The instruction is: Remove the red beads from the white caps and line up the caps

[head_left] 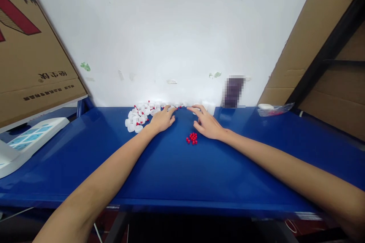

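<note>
At the upper left of the frame, a cardboard box [37, 53] with dark print and a red mark leans inward. Below it, at the lower left, a white device [42, 134] with blue panels sits on the blue counter [171, 174], cut off by the frame edge.

Left of centre, against the foot of the white wall [171, 38], lies a heap of round white pieces [132, 120], some with small red parts among or on them. More white and red bits trail rightward along the back of the counter.

The left hand [162, 120] is just right of the heap, palm down, loosely open, fingers pointing to the back edge and thumb apart from them. Its fingertips are close to the trailing bits; contact with them cannot be confirmed.

Slightly right of centre, a loose cluster of small red pieces [193, 137] rests on the counter. Just above and to the right of it is the right hand [209, 124], also open, index finger extended toward the left hand and thumb held apart. The two hands are separated by a gap. Behind the right hand, pale items [211, 108] are partly hidden.

Farther right, a pixelated dark patch [234, 91] covers the lower wall. Next come a white rounded object [265, 106] and a clear bag [275, 112] with something red inside. Cardboard [302, 38] and a dark bar [330, 41] occupy the right side.
</note>
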A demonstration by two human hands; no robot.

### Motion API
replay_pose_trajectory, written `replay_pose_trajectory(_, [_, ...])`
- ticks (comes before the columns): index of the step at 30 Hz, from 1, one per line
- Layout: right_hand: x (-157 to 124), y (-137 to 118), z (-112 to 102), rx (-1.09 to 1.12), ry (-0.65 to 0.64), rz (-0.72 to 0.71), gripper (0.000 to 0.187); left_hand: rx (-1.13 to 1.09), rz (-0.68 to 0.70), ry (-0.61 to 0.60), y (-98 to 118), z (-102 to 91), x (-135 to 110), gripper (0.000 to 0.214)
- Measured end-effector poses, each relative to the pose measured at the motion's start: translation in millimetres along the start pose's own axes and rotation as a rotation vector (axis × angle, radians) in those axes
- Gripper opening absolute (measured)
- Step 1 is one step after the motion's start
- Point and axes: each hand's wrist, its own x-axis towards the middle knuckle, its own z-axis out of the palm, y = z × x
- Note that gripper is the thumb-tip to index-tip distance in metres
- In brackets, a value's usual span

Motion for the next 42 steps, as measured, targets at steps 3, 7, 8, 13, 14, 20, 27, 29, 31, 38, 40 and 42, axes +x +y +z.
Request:
replay_pose_trajectory(3, [1.0, 1.5, 1.0, 0.012, 0.001, -0.001, 0.059, -0.020, 0.002, -0.016, -4.0, 3.1, 1.2, 0.046])
replay_pose_trajectory(7, [2.0, 3.9, 2.9, 0.009, -0.014, -0.025, 0.056, -0.057, 0.076, 0.024, -5.3, 3.5, 0.5, 0.040])
replay_pose_trajectory(8, [2.1, 4.1, 3.3, 0.010, -0.015, -0.029, 0.056, -0.064, 0.106, 0.040, -4.8, 2.9, -0.1, 0.038])
replay_pose_trajectory(13, [2.4, 3.4, 3.6, 0.004, -0.015, -0.038, 0.054, -0.046, 0.176, 0.122, -2.1, 1.3, -2.5, 0.035])
replay_pose_trajectory(14, [2.5, 3.2, 3.5, 0.002, -0.016, -0.039, 0.053, -0.041, 0.161, 0.142, -1.9, 1.7, -2.7, 0.035])
replay_pose_trajectory(20, [3.3, 3.2, 3.6, -0.011, -0.037, -0.039, 0.050, -0.049, 0.017, 0.177, -0.8, 3.2, -3.4, 0.026])
replay_pose_trajectory(27, [4.0, 2.4, 3.7, 0.003, -0.060, -0.037, 0.046, -0.186, 0.107, 0.133, -6.3, 7.8, 1.0, 0.024])
replay_pose_trajectory(29, [3.9, 1.4, 2.9, 0.002, -0.070, -0.032, 0.045, -0.194, 0.123, 0.127, -8.4, 9.3, 2.3, 0.027])
replay_pose_trajectory(31, [3.9, 0.6, 2.1, -0.003, -0.074, -0.024, 0.043, -0.196, 0.108, 0.115, -9.8, 10.2, 3.5, 0.031])
replay_pose_trajectory(38, [3.7, 1.9, 2.5, -0.012, -0.079, -0.022, 0.038, -0.327, 0.107, 0.063, -16.8, 12.9, 7.6, 0.028])
replay_pose_trajectory(40, [3.3, 2.7, 3.0, -0.022, -0.079, -0.023, 0.039, -0.358, 0.101, 0.071, -16.1, 13.0, 7.3, 0.026])
replay_pose_trajectory(42, [3.0, 3.6, 3.6, -0.028, -0.078, -0.022, 0.039, -0.362, 0.084, 0.089, -12.4, 12.0, 5.8, 0.022])
